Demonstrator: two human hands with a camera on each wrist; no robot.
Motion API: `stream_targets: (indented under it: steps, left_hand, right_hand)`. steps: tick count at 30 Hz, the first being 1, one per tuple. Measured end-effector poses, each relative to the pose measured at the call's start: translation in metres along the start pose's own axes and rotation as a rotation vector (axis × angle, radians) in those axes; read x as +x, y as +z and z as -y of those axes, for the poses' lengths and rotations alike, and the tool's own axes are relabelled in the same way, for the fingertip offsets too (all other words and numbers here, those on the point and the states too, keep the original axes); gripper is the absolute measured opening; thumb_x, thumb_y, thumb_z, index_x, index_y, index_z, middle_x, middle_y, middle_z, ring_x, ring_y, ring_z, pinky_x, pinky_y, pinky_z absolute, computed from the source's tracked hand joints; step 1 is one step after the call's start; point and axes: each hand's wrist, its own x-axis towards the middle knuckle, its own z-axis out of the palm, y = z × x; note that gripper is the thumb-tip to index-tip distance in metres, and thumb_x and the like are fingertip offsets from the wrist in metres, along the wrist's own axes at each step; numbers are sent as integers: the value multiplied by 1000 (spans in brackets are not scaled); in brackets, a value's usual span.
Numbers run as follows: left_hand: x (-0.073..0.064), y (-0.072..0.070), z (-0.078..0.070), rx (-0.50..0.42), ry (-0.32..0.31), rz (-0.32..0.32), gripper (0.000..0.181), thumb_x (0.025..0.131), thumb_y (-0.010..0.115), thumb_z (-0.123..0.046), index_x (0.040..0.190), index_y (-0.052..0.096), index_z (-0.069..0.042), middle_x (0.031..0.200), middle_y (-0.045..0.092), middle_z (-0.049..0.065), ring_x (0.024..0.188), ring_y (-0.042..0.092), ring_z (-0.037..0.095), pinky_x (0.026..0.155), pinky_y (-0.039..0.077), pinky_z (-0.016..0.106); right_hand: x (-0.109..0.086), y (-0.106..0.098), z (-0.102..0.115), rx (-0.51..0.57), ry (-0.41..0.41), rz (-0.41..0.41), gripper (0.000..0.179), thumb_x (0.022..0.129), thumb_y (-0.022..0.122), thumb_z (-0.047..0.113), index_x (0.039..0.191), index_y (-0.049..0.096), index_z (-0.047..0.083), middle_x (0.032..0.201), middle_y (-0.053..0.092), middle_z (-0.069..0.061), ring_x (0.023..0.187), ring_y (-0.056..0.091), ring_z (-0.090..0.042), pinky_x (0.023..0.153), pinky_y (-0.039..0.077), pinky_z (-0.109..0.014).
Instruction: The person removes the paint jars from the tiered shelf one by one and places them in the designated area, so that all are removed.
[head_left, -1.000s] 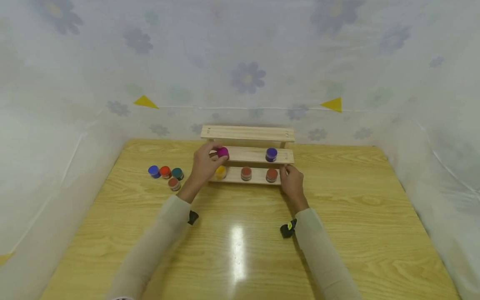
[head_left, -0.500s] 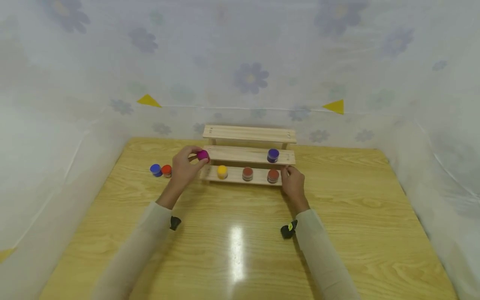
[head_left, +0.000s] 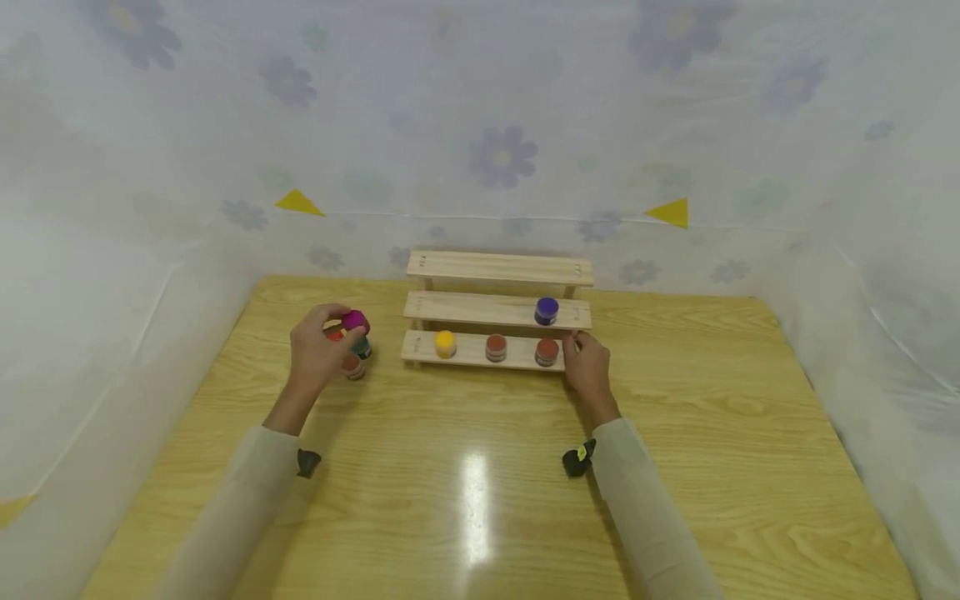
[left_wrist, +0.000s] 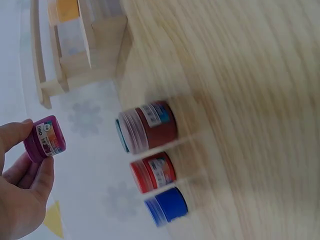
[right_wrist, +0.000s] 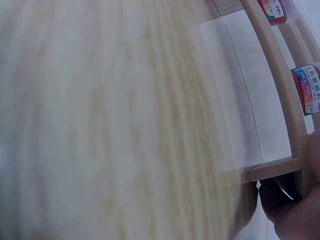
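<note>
My left hand [head_left: 313,350] pinches a small magenta paint jar [left_wrist: 46,139] between thumb and fingers, raised over the left part of the table. Close by stand a teal jar [head_left: 363,347], a brown jar [left_wrist: 162,125], a red jar [left_wrist: 159,171] and a blue jar [left_wrist: 170,205]; in the head view the hand hides the blue one. My right hand [head_left: 588,368] grips the right end of the lowest step of a three-step wooden rack [head_left: 487,310]. On that step are a yellow jar [head_left: 446,344] and two reddish-brown jars [head_left: 496,347]. The middle step carries a dark blue jar [head_left: 547,311].
The rack stands near the back edge of the wood-grain table [head_left: 465,500]. A white flowered sheet [head_left: 502,100] hangs behind and along both sides, with yellow triangles [head_left: 298,202] on the back part.
My left hand has carried the magenta jar away from the rack's middle step, leftward to above the group of loose jars. The right hand stays at the rack's end.
</note>
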Motion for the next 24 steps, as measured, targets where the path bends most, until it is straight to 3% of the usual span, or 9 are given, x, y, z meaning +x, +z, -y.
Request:
stream_targets:
  steps: [2, 6, 9, 15, 24]
  left_hand:
    - [-1, -6, 5, -1, -20, -14, 36, 84, 72, -10, 115, 59, 4, 115, 60, 20, 102, 65, 37, 78, 58, 22]
    - [-4, -14, 16, -13, -42, -36, 36, 83, 71, -7, 114, 58, 8, 115, 60, 23, 102, 64, 41, 80, 55, 16]
    - [-8, -19, 23, 2, -63, -38, 35, 84, 71, -6, 113, 58, 9, 114, 59, 24, 104, 63, 40, 86, 54, 33]
    - [-17, -23, 34, 32, -110, -54, 34, 83, 71, -4, 112, 59, 9, 114, 60, 24, 108, 57, 36, 90, 54, 46]
    - [-21, -27, 43, 37, -216, -15, 40, 83, 71, -3, 117, 55, 10, 121, 57, 24, 115, 55, 35, 94, 51, 39]
  right_hand:
    - [0, -1, 1, -2, 6, 2, 35, 97, 46, 15, 63, 45, 6, 60, 41, -9, 55, 32, -18, 55, 31, -29]
    - [-1, -2, 3, 1, 10, -8, 33, 96, 48, 13, 65, 50, 3, 61, 46, -11, 55, 33, -18, 54, 31, -29]
    - [-1, -1, 3, -2, 10, -10, 32, 96, 48, 13, 66, 53, 2, 63, 51, -14, 55, 35, -19, 55, 33, -29]
    - [-1, -2, 3, -10, 22, -3, 31, 96, 47, 15, 70, 56, 0, 70, 58, -17, 59, 40, -21, 58, 37, -32]
    - [-1, -1, 2, -8, 12, -1, 33, 97, 46, 15, 66, 51, 2, 65, 51, -14, 56, 36, -19, 55, 34, -30]
